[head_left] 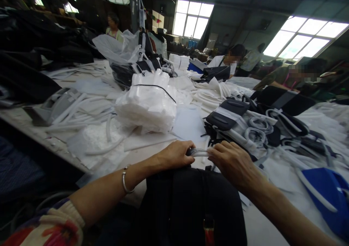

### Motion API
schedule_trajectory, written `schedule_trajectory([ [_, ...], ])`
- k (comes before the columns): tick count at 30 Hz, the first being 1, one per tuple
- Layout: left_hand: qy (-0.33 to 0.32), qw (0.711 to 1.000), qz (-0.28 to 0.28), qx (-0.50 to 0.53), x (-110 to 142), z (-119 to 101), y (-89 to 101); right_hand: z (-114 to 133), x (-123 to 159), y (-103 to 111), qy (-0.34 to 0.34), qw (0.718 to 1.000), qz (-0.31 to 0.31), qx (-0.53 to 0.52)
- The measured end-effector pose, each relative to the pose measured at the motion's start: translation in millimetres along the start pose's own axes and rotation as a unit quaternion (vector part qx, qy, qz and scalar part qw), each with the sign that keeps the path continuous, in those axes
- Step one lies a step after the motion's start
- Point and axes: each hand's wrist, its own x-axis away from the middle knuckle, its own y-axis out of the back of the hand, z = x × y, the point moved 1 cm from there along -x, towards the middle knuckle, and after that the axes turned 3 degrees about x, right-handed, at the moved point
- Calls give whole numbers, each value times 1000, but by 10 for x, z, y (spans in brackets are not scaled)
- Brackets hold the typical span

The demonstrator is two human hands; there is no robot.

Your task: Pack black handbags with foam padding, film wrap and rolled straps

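A black bag stands upright in front of me at the near edge of the worktable. My left hand and my right hand are both closed on a clear plastic wrap at the bag's top, one on each end of it. A metal bracelet circles my left wrist. What lies under the wrap is hidden by my fingers.
A big bag of white foam pieces sits mid-table among white foam strips. Black bags with wrapped straps pile up at the right, with a blue bag by the near right. Other people work at the far side.
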Motion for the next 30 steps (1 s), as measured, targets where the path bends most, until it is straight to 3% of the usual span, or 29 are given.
schedule_trajectory([
  [3, 4, 1000, -6, -8, -1, -20, 1, 41, 46, -95, -95, 990, 22, -98],
  [8, 15, 999, 3, -37, 17, -90, 10, 181, 37, -272, -261, 931, 50, -248],
  [14, 0, 998, 21, -59, 52, -147, 21, 100, 56, -441, -297, 936, 35, -184],
  [20, -26, 995, 32, -90, 39, -149, 45, -62, 167, -523, -273, 916, 32, -294],
  [22, -55, 990, 45, -125, 0, -209, 63, -74, 193, -531, -282, 881, 65, -374],
  [26, -117, 973, 110, -166, -162, -387, 93, -116, 240, -491, -308, 776, 124, -537],
  [30, -115, 968, 183, -123, -337, -437, 118, -194, 348, -455, -278, 669, 121, -679],
])
